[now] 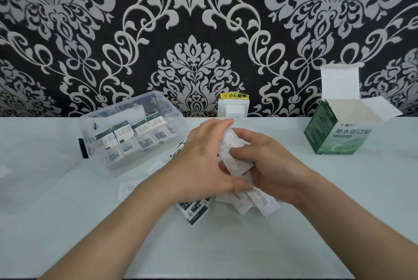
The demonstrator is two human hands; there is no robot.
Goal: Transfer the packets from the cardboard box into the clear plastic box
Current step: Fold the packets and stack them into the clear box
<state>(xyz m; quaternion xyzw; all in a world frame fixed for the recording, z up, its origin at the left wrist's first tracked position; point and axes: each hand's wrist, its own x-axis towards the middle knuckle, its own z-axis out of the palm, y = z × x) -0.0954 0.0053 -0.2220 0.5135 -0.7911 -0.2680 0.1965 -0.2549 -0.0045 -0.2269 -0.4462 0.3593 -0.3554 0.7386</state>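
Both hands meet at the table's middle around a bundle of white packets (235,157). My right hand (269,162) grips the bundle from the right, fingers curled round it. My left hand (203,160) holds it from the left, its fingers partly hiding the packets. More packets (194,210) lie loose on the table under my hands, some green-and-white, some plain white. The clear plastic box (95,121) stands at the left with several packets stacked inside. The green cardboard box (339,137) stands open at the right, flaps up; its inside is not visible.
A single white packet (127,189) lies on the pale tablecloth left of my left wrist. A white wall socket (233,108) with a yellow warning label sits behind the table on the patterned wall. A white scrap (4,170) lies at the far left edge.
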